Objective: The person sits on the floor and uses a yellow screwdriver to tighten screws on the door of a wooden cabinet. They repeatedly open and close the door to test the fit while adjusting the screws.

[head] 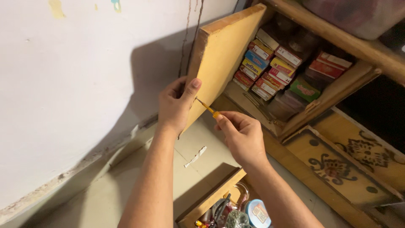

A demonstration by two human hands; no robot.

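Note:
My left hand [176, 105] grips the free edge of an open yellow wooden cabinet door [223, 55], thumb pressed on its inner face. My right hand [240, 135] holds a small screwdriver [207, 108] with a yellow handle; its thin metal tip touches the door's inner face just beside my left thumb. Both forearms reach up from the bottom of the view.
Inside the wooden cabinet [320, 105], several small colourful boxes [270, 67] are stacked on a shelf. A carved wooden panel [337, 164] lies below it. An open drawer [219, 207] at the bottom holds mixed small items. A white wall [76, 84] stands to the left, and a white scrap [195, 157] lies on the floor.

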